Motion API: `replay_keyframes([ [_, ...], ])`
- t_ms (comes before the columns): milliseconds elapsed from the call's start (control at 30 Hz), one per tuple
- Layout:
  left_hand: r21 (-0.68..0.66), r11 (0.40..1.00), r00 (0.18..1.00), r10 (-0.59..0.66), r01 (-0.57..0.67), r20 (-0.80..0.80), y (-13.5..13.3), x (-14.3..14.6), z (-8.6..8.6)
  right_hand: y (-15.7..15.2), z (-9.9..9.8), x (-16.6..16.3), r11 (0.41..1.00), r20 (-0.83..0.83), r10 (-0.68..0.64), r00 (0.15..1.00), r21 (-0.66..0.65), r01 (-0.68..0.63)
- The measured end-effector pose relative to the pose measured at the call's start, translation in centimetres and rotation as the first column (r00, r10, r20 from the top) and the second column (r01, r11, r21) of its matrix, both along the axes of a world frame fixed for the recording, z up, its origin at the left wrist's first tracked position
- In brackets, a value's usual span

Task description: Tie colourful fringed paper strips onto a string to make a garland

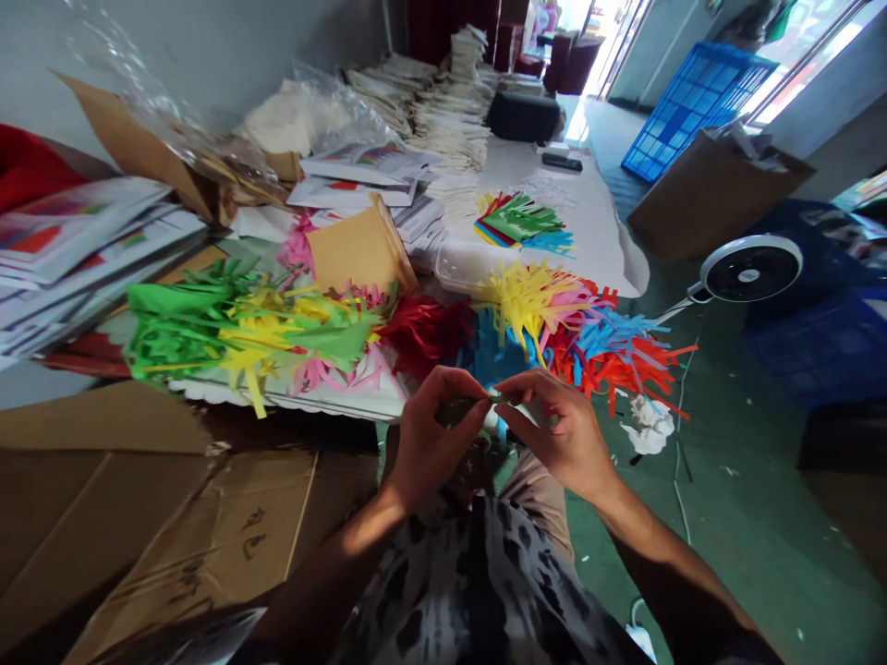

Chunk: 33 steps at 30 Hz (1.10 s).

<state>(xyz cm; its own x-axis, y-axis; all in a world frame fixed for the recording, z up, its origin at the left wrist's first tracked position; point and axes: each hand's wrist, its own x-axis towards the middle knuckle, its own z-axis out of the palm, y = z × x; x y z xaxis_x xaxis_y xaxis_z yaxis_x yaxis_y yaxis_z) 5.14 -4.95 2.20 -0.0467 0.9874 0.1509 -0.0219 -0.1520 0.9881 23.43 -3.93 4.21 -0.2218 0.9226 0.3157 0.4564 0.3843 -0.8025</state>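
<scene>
My left hand point(443, 429) and my right hand point(558, 420) meet in front of my lap at the table's near edge. Thumb and forefinger of each are pinched on a small, thin green paper strip point(496, 399), mostly covered by the fingertips. Just beyond the fingers lie blue tissue-paper fringes point(503, 342) and a dark red tassel point(426, 332). Green tassels point(187, 319) and a yellow tassel point(260, 337) spread to the left. On the right is a pile of yellow point(519, 296), light blue point(613, 332) and orange-red fringed tassels point(637, 369).
Flat coloured fringed sheets point(523, 222) lie farther back beside a clear plastic tray point(457, 268). Stacked paper point(450, 120) and printed packs point(367, 171) fill the back left. A cardboard box point(228, 536) stands at lower left, a fan point(748, 272) at right, a blue crate point(693, 106) beyond.
</scene>
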Motion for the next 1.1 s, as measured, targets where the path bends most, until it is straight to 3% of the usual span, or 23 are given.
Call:
replay_keyframes([
  [100,0.022,0.995,0.991,-0.096,0.098,-0.095,-0.1,-0.4,0.1,0.0,0.1,0.3,0.999,-0.052,-0.038,0.998,0.014,0.039],
  [200,0.068,0.967,0.944,-0.221,0.244,-0.245,0.0,-0.8,0.2,0.1,0.3,0.5,1.000,-0.060,0.011,0.998,0.014,-0.010],
  [367,0.085,0.960,0.885,-0.209,0.267,-0.416,0.3,-1.1,-0.2,-0.2,0.5,0.9,0.996,-0.006,0.084,0.996,-0.038,-0.084],
  [533,0.086,0.955,0.903,-0.235,0.283,-0.359,-0.2,-1.2,-0.1,-0.9,1.1,1.7,1.000,0.027,-0.015,1.000,0.005,0.015],
  [633,0.045,0.966,0.926,-0.231,0.256,-0.298,-0.5,-1.2,0.1,-1.1,1.1,1.8,0.999,-0.038,-0.054,0.998,0.005,0.054],
  [767,-0.030,0.968,0.945,-0.251,0.250,-0.207,-0.6,-0.8,-0.1,-1.2,0.4,1.0,0.996,-0.135,0.002,0.991,-0.088,-0.014],
  [900,-0.033,0.949,0.926,-0.312,0.313,-0.214,-0.5,-0.2,-0.7,-1.0,0.0,0.6,0.997,-0.096,0.012,0.995,-0.078,-0.019],
  [1000,-0.014,0.947,0.884,-0.304,0.320,-0.355,-0.2,-1.1,-1.4,0.8,0.4,1.5,0.996,-0.068,-0.079,0.995,-0.050,0.075],
  [1100,0.034,0.970,0.850,-0.193,0.240,-0.490,-0.1,-4.2,-1.6,4.4,1.2,3.5,0.930,-0.076,-0.317,0.945,0.170,0.325],
])
